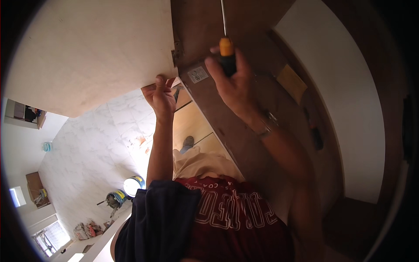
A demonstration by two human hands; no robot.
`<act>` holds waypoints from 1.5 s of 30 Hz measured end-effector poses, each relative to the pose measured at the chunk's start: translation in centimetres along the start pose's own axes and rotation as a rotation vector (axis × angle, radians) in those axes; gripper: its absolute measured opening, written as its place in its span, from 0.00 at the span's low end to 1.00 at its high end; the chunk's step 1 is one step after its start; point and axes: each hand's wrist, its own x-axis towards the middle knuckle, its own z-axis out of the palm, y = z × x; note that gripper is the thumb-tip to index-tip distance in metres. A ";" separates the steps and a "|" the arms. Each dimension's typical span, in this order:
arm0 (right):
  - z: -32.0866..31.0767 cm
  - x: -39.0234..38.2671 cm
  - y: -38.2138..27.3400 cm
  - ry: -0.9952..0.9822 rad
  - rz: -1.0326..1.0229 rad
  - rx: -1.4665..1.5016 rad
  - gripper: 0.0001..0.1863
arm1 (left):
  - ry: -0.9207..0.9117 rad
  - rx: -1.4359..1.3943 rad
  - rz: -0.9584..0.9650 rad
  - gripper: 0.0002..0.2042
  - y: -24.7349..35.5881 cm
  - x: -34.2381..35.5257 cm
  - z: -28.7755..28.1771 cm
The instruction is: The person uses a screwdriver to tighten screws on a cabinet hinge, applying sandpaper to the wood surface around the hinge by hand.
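Observation:
My right hand (238, 87) is closed round a screwdriver (226, 47) with a yellow and black handle. Its long metal shaft points up and runs out of the top of the view, so the tip is hidden. My left hand (162, 99) grips the lower corner of a pale door panel (100, 48), thumb on the near face. On the panel's right edge, beside a dark brown cabinet board (244, 126), sits a metal hinge (176, 51). A small white label (198, 75) is stuck on the board near my right hand.
A tool with a dark handle (316, 136) and a tan flat piece (291, 83) lie at the right on the brown board. Down left, two buckets (116, 198) stand on the marbled tile floor (96, 148). Several crumpled bags (87, 230) lie farther off.

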 end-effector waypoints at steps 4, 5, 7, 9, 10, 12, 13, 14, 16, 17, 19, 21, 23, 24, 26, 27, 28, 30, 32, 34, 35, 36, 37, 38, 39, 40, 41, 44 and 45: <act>-3.5 -5.5 -1.5 -0.109 0.125 -0.063 0.19 | 0.003 0.089 -0.022 0.23 0.3 -0.1 -0.8; -4.1 -6.8 -1.7 -0.139 0.181 -0.058 0.20 | 0.005 0.099 -0.027 0.23 0.5 -0.2 -1.0; -4.9 -8.5 -2.0 -0.210 -0.041 -0.447 0.24 | -0.015 0.092 -0.020 0.21 0.8 -0.1 -0.8; -5.0 -8.7 -3.0 -0.281 0.013 -0.466 0.25 | -0.018 0.046 -0.017 0.21 0.4 0.1 -0.2; -4.7 -8.8 -3.1 -0.320 0.040 -0.474 0.26 | -0.012 0.003 -0.003 0.21 0.4 0.2 -0.1; -3.7 -8.8 -3.4 -0.379 0.097 -0.475 0.26 | -0.020 0.004 -0.011 0.21 0.4 0.3 -0.4; -3.2 -8.8 -3.3 -0.397 0.130 -0.466 0.26 | -0.027 0.008 -0.014 0.21 0.4 0.4 -0.6; -2.9 -8.9 -2.9 -0.399 0.130 -0.467 0.26 | -0.025 0.007 -0.013 0.21 0.4 0.4 -0.5; -2.3 -9.3 -1.6 -0.282 -0.017 -0.355 0.26 | -0.035 -0.021 -0.009 0.22 0.3 0.3 -0.2; -2.2 -9.4 -1.4 -0.288 -0.016 -0.356 0.26 | -0.029 -0.020 -0.008 0.22 0.3 0.3 -0.3; -2.0 -9.6 -1.1 -0.244 -0.018 -0.329 0.26 | -0.066 0.032 -0.014 0.21 0.2 0.3 -0.5; -2.0 -9.4 -0.9 -0.247 -0.050 -0.349 0.26 | -0.039 0.029 -0.006 0.21 0.1 0.1 -0.4; -2.0 -9.2 -0.7 -0.247 -0.082 -0.370 0.25 | -0.015 0.027 0.000 0.21 0.2 0.1 -0.4; -1.9 -9.2 -0.7 -0.238 -0.099 -0.367 0.25 | -0.018 0.037 -0.003 0.21 0.2 0.1 -0.5; -1.9 -9.1 -0.5 -0.228 -0.116 -0.364 0.26 | -0.022 0.048 -0.008 0.21 0.3 0.1 -0.6; -1.9 -9.1 -0.4 -0.220 -0.122 -0.371 0.26 | -0.019 0.031 -0.014 0.21 0.3 0.1 -0.5; -2.0 -9.1 -0.4 -0.211 -0.128 -0.379 0.26 | -0.016 0.014 -0.021 0.21 0.3 0.1 -0.4; -2.0 -9.0 -0.4 -0.241 -0.160 -0.454 0.27 | -0.013 0.014 -0.017 0.21 0.2 0.2 -0.5; -2.0 -9.0 -1.2 -0.271 -0.193 -0.531 0.27 | -0.010 0.011 -0.013 0.21 0.2 0.3 -0.7; -1.6 -9.3 -2.4 -0.357 -0.109 -0.664 0.27 | -0.001 0.018 -0.018 0.20 0.2 0.3 -1.0; -1.3 -9.6 -2.6 -0.356 -0.109 -0.666 0.27 | -0.002 0.017 -0.019 0.20 0.3 0.2 -0.8; -0.9 -9.8 -2.8 -0.366 -0.082 -0.638 0.28 | 0.003 0.017 -0.010 0.21 0.4 0.1 -0.6; -0.5 -9.9 -3.0 -0.375 -0.054 -0.609 0.28 | 0.008 0.018 -0.001 0.21 0.4 0.1 -0.5; -0.3 -9.9 -3.3 -0.374 -0.052 -0.610 0.28 | 0.007 0.018 -0.003 0.21 0.4 0.0 -0.3; -0.1 -9.9 -3.6 -0.367 -0.027 -0.550 0.29 | 0.024 0.008 -0.003 0.21 0.3 0.0 -0.1; 0.0 -9.9 -3.9 -0.359 -0.001 -0.491 0.29 | 0.041 -0.001 -0.004 0.22 0.3 -0.1 0.1; 0.0 -10.0 -3.8 -0.355 0.001 -0.491 0.29 | 0.038 -0.001 -0.008 0.22 0.3 0.0 0.2; -0.2 -9.8 -3.6 -0.297 0.000 -0.457 0.28 | 0.016 0.010 -0.005 0.22 0.2 0.0 0.2; -0.8 -9.3 -3.7 -0.277 -0.053 -0.538 0.27 | 0.013 0.011 -0.005 0.22 0.3 0.0 0.1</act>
